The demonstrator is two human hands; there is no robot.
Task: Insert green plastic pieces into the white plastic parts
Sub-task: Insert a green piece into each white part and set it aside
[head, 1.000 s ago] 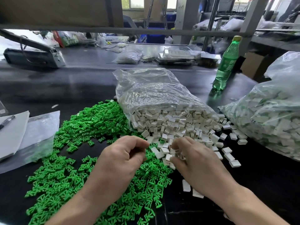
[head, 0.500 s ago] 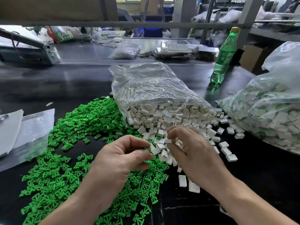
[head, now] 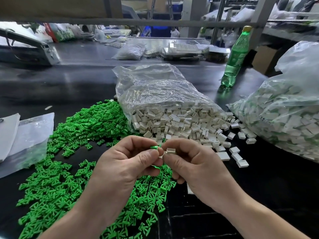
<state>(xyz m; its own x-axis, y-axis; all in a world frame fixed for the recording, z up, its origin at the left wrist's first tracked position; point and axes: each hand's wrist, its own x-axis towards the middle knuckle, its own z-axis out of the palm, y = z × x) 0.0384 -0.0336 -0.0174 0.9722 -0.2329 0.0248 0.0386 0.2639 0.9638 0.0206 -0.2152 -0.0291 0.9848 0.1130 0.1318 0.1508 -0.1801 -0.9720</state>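
Left hand (head: 124,163): grip pinches green piece (head: 154,147); right hand (head: 195,163): grip pinches white part (head: 170,150) (pieces nearly touching); below, green pile (head: 69,169) on dark worktop (head: 69,87)

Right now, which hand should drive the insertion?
Left. The left hand pinches a green piece right beside the white part pinched by the right hand, which can likely just steady it.

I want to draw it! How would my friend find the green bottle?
Start at the big clear bag of white parts spilling open mid-table. Look behind it to the right, before the second bulging bag. The green bottle stands upright there, the only tall green thing, with a yellow cap.
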